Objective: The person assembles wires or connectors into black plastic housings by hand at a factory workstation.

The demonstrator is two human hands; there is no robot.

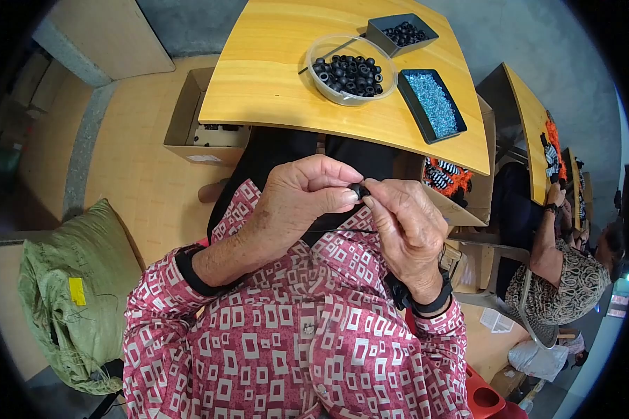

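Both hands are closed in a fine pinch, meeting just above the wearer's lap. The left hand (pixel 307 190) has a small, glossy black, rounded bead (pixel 359 190) between thumb and forefinger; the right hand (pixel 411 227) grips its other side with the fingertips. A thin dark strand (pixel 339 230) crosses below them, though from here I can't tell whether it runs through the bead. I'd judge the piece light, hard and rather slick, unlikely to break but quick to roll away, so it's best taken by opposite sides, leaving any hole free.

Ahead of the hands stands a yellow wood-grained desk (pixel 265 77). On it, just ahead of them, sits a round clear plastic bowl (pixel 344 99) of bigger black beads (pixel 349 73), some showing open holes. Farther off is a dark grey rectangular tray (pixel 380 38) of small black pieces; ahead and to the right, a black rectangular tray (pixel 414 113) holds pale blue beads (pixel 432 101).

Below the desk, right of the hands, a brown cardboard box (pixel 480 199) contains orange and black-and-white striped items (pixel 454 174); another open carton (pixel 201 155) stands to the left. Well left slumps a green woven sack (pixel 77 286). Far right, a co-worker in a patterned top (pixel 559 286) sits at another desk (pixel 528 133).
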